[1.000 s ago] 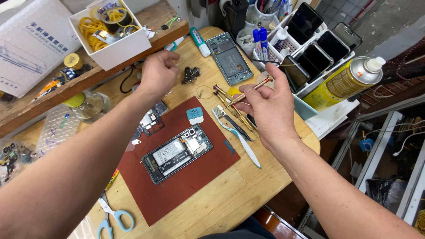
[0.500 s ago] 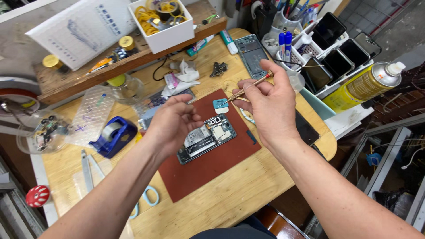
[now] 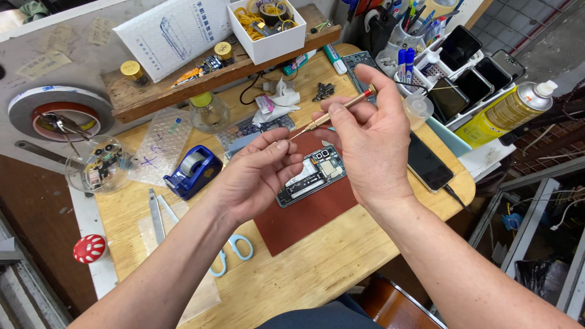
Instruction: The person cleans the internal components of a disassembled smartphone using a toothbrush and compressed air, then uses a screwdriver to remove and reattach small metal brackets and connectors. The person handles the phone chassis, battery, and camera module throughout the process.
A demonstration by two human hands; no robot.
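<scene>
My right hand (image 3: 365,146) grips a slim gold screwdriver (image 3: 332,114), its tip pointing left toward my left hand. My left hand (image 3: 256,173) has its fingers pinched together right at the screwdriver tip; whatever sits between them is too small to see. Both hands hover just above an opened phone (image 3: 311,176) with its back off, which lies on a reddish-brown mat (image 3: 304,219) in the middle of the wooden table (image 3: 317,274).
A blue tape dispenser (image 3: 195,169), light-blue scissors (image 3: 234,250) and metal blades (image 3: 156,213) lie at left. A dark phone (image 3: 428,162), a yellow spray can (image 3: 503,113), a rack of phones (image 3: 463,67) and tool cups stand at right. A white box (image 3: 268,27) sits on the back shelf.
My left hand has come in from the far left to meet the screwdriver tip. The right hand has lowered and tilted the screwdriver toward it. The view has shifted left.
</scene>
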